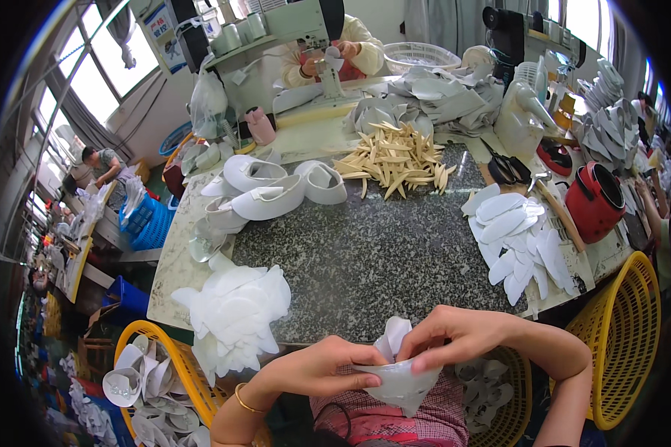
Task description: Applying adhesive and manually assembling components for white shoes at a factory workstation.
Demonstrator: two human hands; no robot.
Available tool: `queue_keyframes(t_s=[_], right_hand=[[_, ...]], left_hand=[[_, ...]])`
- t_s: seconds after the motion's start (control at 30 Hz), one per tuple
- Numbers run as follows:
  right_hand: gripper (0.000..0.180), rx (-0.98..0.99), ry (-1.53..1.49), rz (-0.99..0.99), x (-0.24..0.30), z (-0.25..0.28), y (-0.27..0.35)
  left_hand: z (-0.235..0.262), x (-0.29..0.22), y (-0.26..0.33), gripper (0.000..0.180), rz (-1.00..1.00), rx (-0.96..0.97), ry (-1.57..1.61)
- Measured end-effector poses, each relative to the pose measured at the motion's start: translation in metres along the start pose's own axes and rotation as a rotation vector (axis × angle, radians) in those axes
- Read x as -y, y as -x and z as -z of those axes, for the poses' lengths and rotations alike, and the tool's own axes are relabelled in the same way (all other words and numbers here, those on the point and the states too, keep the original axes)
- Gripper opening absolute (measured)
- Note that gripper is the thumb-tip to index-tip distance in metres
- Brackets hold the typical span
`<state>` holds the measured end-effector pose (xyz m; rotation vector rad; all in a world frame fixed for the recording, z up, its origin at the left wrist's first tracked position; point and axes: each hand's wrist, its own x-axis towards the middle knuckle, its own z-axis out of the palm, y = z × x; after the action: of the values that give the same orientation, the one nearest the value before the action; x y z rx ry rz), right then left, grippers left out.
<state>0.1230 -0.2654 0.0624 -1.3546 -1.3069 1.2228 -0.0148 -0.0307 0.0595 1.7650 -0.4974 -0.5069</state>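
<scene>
Your left hand (339,365) pinches the curved white piece (406,386), your right hand (451,339) pinching its other side, right by the table's (177,272) near edge!

The pale bench (173,287) is partly covered by a speckled stone slab (373,257), on which tan slivers (401,158) are heaped. Around them are set white uppers (272,200), a layered white pile (238,307), white ovals (503,220), black scissors (508,171) and a red pot (590,207).

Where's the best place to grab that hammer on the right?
Probably by its wooden handle, from above and the near side: it is long and slim, its free end toward the person and the metal head farther away. White pieces and a red container flank it, so reaching in sideways looks tighter.
</scene>
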Motion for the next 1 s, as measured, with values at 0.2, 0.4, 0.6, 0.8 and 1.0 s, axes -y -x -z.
queue_keyframes(t_s=[0.2, 0.4, 0.6, 0.8, 1.0], right_hand=[[0.025, 0.066, -0.076, -0.037, 0.0, -0.005, 0.005], [0.022, 0.063, -0.679, -0.049, 0.003, -0.011, 0.009], [0.021, -0.198, -0.664, 0.207, -0.005, -0.014, 0.011], [0.024, -0.358, -0.751, 0.285, -0.018, -0.026, 0.006], [0.022, -0.379, -0.701, 0.288, -0.013, -0.026, 0.008]], left_hand=[[0.004, 0.004, -0.006, 0.022, -0.28, -0.256, -0.187], [0.003, 0.01, -0.011, 0.019, -0.179, -0.257, 0.054], [-0.007, 0.052, -0.027, 0.082, -0.253, -0.495, 0.54], [-0.047, 0.076, -0.042, 0.072, -0.129, -0.498, 1.06], [-0.067, 0.058, -0.048, 0.036, -0.132, -0.902, 0.905]])
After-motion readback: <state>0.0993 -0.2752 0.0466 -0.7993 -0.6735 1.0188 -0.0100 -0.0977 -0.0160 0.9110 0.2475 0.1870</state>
